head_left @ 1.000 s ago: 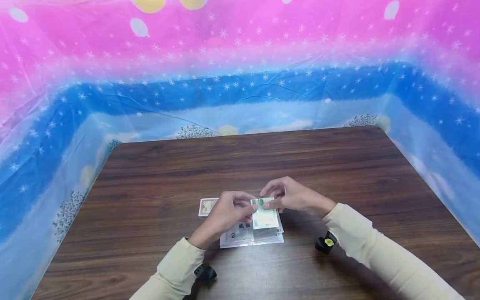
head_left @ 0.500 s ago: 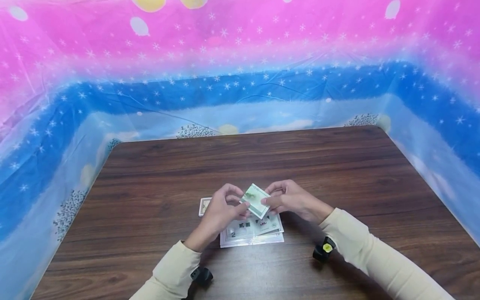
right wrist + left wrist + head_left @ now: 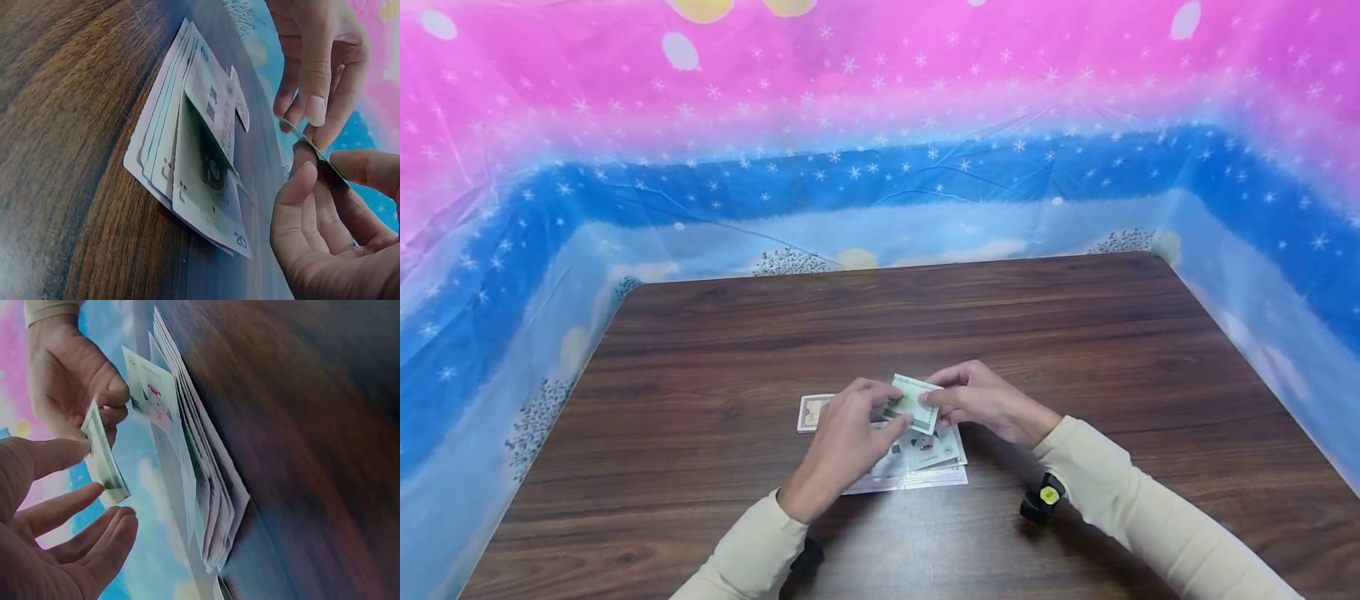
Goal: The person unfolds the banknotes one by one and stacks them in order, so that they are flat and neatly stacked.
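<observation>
A small green banknote, folded over (image 3: 916, 406), is held up between both hands, above a stack of larger banknotes (image 3: 936, 454). My right hand (image 3: 988, 404) pinches its right side, the thumb on the face towards me. The left hand (image 3: 850, 433) has its thumb and fingertips at the note's left part; its other fingers spread below the note in the left wrist view. Edge-on in the right wrist view, the folded note (image 3: 315, 147) runs between the two hands. The stack (image 3: 187, 137) lies slightly fanned on the table, with one note marked 20 and one marked 2.
A smaller pile with a brownish printed note (image 3: 812, 412) lies behind the stack, partly hidden by the left hand. The brown wood-grain table (image 3: 722, 342) is bordered by a pink and blue snowflake cloth (image 3: 925, 167).
The folded green note has turned from upright to tilted. The left hand first drew back, then came rightward over the note's left part. The right hand keeps its pinch and has shifted little.
</observation>
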`<state>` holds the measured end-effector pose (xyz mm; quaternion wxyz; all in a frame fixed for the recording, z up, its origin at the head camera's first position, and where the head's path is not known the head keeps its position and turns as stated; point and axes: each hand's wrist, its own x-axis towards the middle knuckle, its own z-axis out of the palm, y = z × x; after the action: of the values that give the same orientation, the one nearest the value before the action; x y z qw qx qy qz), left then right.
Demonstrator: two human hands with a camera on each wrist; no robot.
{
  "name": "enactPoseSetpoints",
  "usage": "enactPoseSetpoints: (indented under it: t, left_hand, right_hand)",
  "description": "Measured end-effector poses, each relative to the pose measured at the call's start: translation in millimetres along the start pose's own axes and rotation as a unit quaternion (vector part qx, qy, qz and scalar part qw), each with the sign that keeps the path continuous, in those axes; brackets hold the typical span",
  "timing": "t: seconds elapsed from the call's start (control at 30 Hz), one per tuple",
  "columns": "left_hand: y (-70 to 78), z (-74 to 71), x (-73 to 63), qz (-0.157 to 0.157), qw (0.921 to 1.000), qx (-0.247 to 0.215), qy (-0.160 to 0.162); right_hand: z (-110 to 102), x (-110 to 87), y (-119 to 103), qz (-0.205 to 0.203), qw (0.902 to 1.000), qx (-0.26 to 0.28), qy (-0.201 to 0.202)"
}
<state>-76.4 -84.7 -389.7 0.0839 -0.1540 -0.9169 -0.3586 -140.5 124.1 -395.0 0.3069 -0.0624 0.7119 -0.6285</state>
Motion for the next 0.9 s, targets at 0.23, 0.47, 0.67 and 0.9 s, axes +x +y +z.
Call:
enactPoseSetpoints:
  t: [0.23,0.47,0.67,0.9]
  left_hand:
    - [0.8,4.9,2.3,0.010,0.9998,-0.008,-0.015]
    - [-0.4,7.0,4.1,-0.011,0.9991,-0.036,-0.018]
    - [-2.6,4.4,4.5,-0.026,0.9964,-0.069,-0.042]
    - [-5.4,-0.1,4.6,-0.037,0.9920,-0.094,-0.075]
  right_hand:
    - [2.7,1.1,-0.6,0.001,0.9995,0.027,-0.018]
    - [4.4,1.2,1.0,-0.018,0.9972,0.049,-0.054]
    - [4.4,1.1,1.4,-0.021,0.9958,0.068,-0.058]
    - [2.8,1.3,1.7,-0.010,0.9964,0.070,-0.046]
